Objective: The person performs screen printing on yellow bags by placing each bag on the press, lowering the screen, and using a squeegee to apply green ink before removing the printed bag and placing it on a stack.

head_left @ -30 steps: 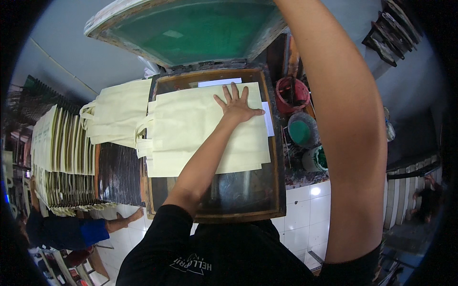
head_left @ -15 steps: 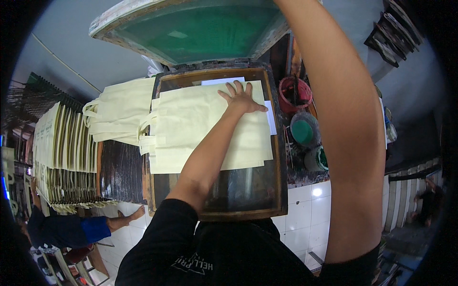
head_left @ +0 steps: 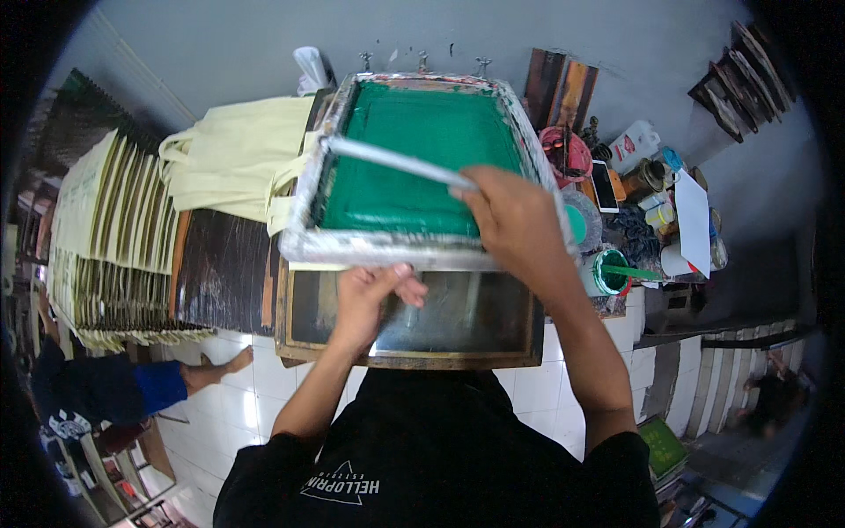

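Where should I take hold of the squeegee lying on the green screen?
Grip the squeegee on its long bar, from the near side, fingers wrapped over the top. It lies slantwise across the green screen frame; the right hand already closes on its right end, while the left hand holds the frame's near edge.

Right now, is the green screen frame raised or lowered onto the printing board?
Lowered, or nearly so: the screen frame covers the board. The left hand grips its near edge; the right hand holds the squeegee on the mesh.
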`<state>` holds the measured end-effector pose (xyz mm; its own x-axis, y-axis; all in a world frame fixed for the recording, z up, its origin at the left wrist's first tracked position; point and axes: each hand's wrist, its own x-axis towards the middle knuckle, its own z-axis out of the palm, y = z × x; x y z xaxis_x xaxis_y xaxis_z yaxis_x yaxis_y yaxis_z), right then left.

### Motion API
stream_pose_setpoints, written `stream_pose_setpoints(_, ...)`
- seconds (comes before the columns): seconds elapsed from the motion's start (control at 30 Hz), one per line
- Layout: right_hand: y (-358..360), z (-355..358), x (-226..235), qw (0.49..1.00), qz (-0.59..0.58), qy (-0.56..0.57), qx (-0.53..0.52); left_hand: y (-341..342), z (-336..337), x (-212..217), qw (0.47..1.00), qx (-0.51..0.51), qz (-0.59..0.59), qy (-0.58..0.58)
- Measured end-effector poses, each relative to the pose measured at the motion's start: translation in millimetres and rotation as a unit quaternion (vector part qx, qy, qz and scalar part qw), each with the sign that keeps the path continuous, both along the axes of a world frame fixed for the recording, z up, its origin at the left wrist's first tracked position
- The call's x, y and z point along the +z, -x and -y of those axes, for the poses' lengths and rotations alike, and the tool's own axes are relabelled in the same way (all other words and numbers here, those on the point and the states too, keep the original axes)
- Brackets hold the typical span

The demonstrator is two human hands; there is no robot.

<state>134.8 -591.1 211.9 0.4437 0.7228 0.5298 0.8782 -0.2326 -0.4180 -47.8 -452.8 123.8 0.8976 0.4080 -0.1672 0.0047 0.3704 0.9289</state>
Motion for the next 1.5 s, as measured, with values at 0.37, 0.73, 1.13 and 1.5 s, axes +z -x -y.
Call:
stream_pose_setpoints(0.37,0,-15,-88,0.988,0.064,0.137,0.006,23,18,-74,0.992,-0.030,-0.115,0.053)
stream_pose_setpoints(0.73,36,2,-91,0.988,0.076,0.123,0.053,24,20,-77,0.991,-0.013,-0.116,0.068)
stream_pose_setpoints(1.13,-199,-133,-92,0.964,0.058,0.259,-0.006,25,4,-66,0.966,-0.053,-0.148,0.203)
stream_pose_setpoints(1.5,-223,-182,-92,0.947,0.079,0.292,-0.107,-21,-53,-16,0.988,-0.139,-0.064,-0.028)
